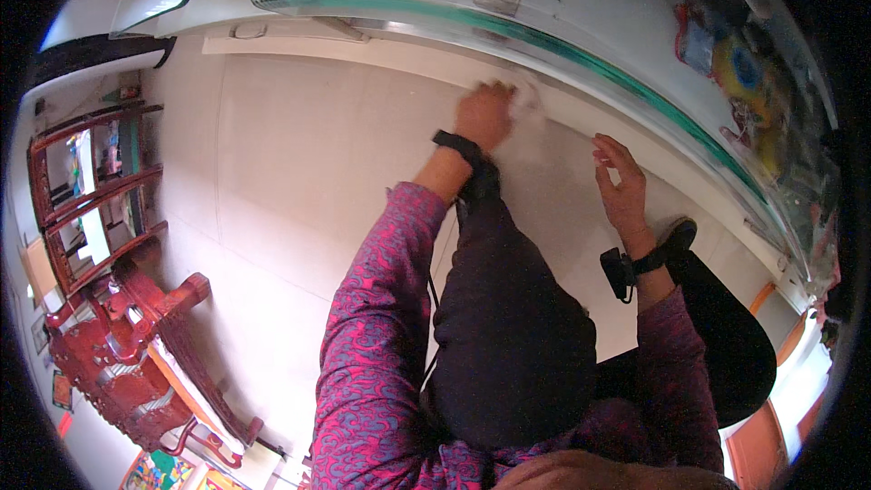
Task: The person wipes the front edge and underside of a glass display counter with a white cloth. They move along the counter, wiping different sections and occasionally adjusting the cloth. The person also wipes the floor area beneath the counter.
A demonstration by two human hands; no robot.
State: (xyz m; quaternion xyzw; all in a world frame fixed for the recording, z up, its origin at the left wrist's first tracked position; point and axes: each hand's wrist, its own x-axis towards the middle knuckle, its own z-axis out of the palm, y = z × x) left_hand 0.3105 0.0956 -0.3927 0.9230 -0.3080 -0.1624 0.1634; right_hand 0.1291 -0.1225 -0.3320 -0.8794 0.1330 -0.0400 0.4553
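Note:
My left hand (pixel 484 116), blurred, is low at the base of a glass-fronted display cabinet (pixel 517 30). Its fingers are bent around one side of a blurred white cloth or tissue (pixel 528 99), which lies against the cabinet's pale bottom edge. To the right, my right hand (pixel 622 180) is held near the same edge with thumb and fingers loosely curved apart. No object shows clearly in it. Both wrists carry black straps, and a small black device (pixel 618 275) hangs at the right one.
My bent knees in dark trousers (pixel 514 327) fill the space between my arms. Pale tiled floor (pixel 292 143) extends left, with a carved red wooden chair (pixel 129 354) at lower left. Behind the cabinet's glass are several packaged goods (pixel 742 75). A metal pull handle (pixel 248 32) sits at upper left.

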